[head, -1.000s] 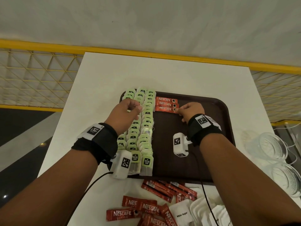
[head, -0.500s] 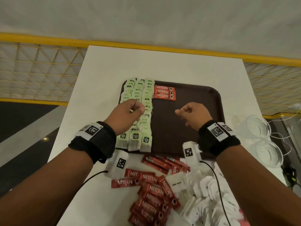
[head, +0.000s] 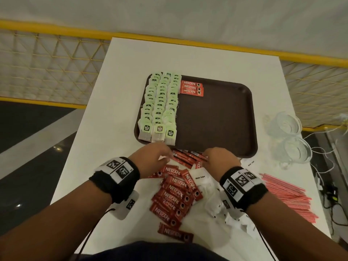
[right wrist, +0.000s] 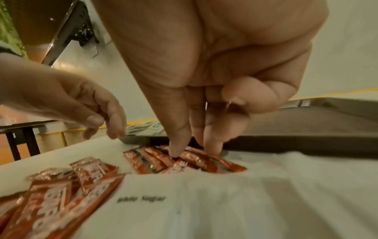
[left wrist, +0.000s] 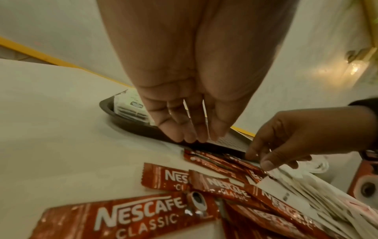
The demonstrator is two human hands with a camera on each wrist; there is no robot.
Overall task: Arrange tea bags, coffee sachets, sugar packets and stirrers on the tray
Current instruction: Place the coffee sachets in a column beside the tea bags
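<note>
A brown tray (head: 216, 119) holds three columns of green tea bags (head: 162, 102) on its left side and three red coffee sachets (head: 191, 88) at the far edge. Loose coffee sachets (head: 175, 193) lie in a heap on the table in front of the tray. My right hand (head: 218, 159) reaches down, and its straight fingertips (right wrist: 175, 152) touch the sachets (right wrist: 184, 160) beside the tray's near rim. The thumb stays raised. My left hand (head: 156, 157) hovers just left of it, fingers (left wrist: 192, 137) relaxed, holding nothing.
White sugar packets (head: 201, 178) are piled to the right of the sachets, partly under my right wrist. Pink stirrers (head: 288, 194) lie at the right front. Clear plastic cups (head: 290, 136) and cables (head: 323, 157) sit near the table's right edge.
Both hands have pulled back from the far part of the tray to the loose sachets at its near rim. The right hand has let go of the third sachet on the tray.
</note>
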